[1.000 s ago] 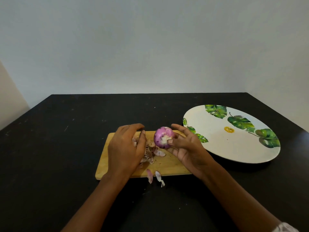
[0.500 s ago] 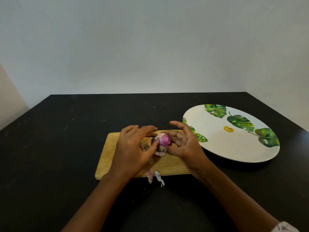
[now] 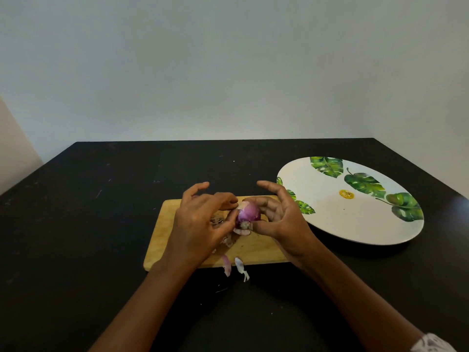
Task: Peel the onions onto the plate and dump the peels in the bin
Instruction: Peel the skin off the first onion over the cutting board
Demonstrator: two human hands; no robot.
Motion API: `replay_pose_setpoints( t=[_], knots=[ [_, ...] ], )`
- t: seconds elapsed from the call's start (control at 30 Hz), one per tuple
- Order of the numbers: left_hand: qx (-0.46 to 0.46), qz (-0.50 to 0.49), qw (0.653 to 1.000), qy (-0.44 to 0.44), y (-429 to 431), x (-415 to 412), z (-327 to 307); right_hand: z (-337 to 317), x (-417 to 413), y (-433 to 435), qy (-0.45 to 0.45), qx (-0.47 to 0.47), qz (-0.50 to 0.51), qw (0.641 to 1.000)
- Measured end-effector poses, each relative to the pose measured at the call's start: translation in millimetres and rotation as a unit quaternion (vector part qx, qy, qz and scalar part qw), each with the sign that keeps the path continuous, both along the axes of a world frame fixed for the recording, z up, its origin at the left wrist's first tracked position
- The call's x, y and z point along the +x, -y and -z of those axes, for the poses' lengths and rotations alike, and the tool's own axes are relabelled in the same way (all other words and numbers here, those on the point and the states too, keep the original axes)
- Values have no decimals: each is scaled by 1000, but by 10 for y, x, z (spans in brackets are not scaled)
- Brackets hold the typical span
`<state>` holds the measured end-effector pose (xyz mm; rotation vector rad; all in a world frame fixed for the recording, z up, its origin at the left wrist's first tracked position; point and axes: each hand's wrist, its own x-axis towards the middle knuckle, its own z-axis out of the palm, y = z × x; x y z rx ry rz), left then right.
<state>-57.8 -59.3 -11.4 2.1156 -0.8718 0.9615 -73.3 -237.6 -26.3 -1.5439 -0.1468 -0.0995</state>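
A matte black table (image 3: 101, 224) fills the lower half of the view. On its right side a large white oval plate printed with green leaves (image 3: 330, 219) is set, and nothing peeled is laid on it. Near the plate's left rim a pale rectangular wooden cutting board (image 3: 253, 252) is placed.

Above the board a small round purple onion (image 3: 248, 214) is held between two hands. It is cradled by the right hand (image 3: 284, 222), with the thumb under it, curled fingers behind it and the forefinger lifted clear. The left hand (image 3: 200, 224) is set against the onion's left flank, its thumb and forefinger pinched at the skin near the root end. Whether a flap is actually caught cannot be told.

Dry peel scraps (image 3: 218, 221) are half hidden under the left hand. Pinkish peel strips (image 3: 227, 265) overhang the board's near edge.

If the skin is tugged hard, the onion could be pulled out of the loose cradle and sent rolling across the table. The overhanging strips could be swept further off the board by the left wrist. More scraps are likely to be scattered, since the peeling is done over the board rather than the plate.

One table, one plate, one board, two hands and one onion are counted. Two strips are counted at the edge, but the scraps under the hand cannot be counted. No bin is in view.
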Motion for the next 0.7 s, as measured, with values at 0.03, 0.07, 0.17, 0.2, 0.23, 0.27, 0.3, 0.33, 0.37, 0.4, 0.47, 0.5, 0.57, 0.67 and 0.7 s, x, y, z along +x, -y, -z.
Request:
replay_pose_setpoints(
  t=[0.03,0.07,0.17,0.2,0.23,0.27,0.3,0.33,0.37,0.4,0.47,0.5,0.57,0.67,0.7],
  knots=[
    [1,-1,1000,-2,3,5,5,2,0,0,-1,-1,-1,1000],
    [0,-2,1000,-2,3,14,11,3,-3,-3,-3,-2,-1,1000],
    [2,-12,1000,5,11,13,5,3,-8,-5,-6,-5,-2,1000],
    [5,-17,1000,13,10,12,4,0,-9,-7,-7,-5,-3,1000],
    [8,-21,1000,21,8,11,10,-4,-11,-8,-9,-4,-7,1000],
    [12,-21,999,30,4,13,16,-9,-14,-11,-13,0,-13,1000],
    [14,-19,999,37,2,14,19,-15,-18,-13,-17,4,-20,1000],
    [16,-18,999,41,0,15,23,-20,-22,-15,-21,6,-28,999],
    [17,-20,999,44,6,10,18,-26,-25,-16,-24,9,-33,999],
    [14,-28,999,42,12,0,12,-32,-27,-16,-28,14,-36,999],
    [-7,-44,999,18,29,-26,-8,-48,-30,-9,-36,31,-41,998],
    [-27,-46,998,-10,31,-38,-19,-58,-29,-7,-42,43,-47,997],
    [-73,-46,994,-73,26,-59,-47,-65,-31,2,-54,77,-66,993],
    [-131,-51,984,-109,9,-66,-88,-61,-17,8,-72,154,-89,981],
    [-144,-52,982,-109,8,-65,-97,-64,-11,14,-75,175,-93,977]
  ],
)
